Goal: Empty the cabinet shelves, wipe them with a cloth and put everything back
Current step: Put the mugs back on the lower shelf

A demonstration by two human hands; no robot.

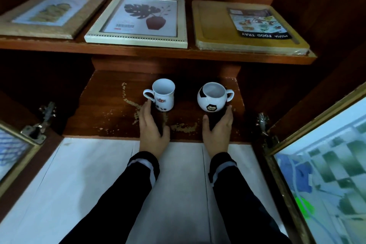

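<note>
Left hand (153, 127) and right hand (217, 130) reach over the lower shelf (111, 113), fingers straight, holding nothing. At 12 o'clock of the left hand stands a white mug (164, 95), its handle at the fingertips. A football-shaped mug (212, 97) stands at 11 o'clock of the right. Farther, at 12 o'clock, the upper shelf (138, 50) bears a woven picture frame (49, 16), a leaf-print frame (138, 20) and a wooden food tray (213, 25).

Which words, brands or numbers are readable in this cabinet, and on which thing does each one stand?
"FOOD TRAY": upside down on the paper label of the wooden tray; the word before it is blurred.
Black badge on the football mug: lettering too small to read.
Red label on the white mug: blurred.
Barcode sticker on the middle picture frame: digits too small.
</note>
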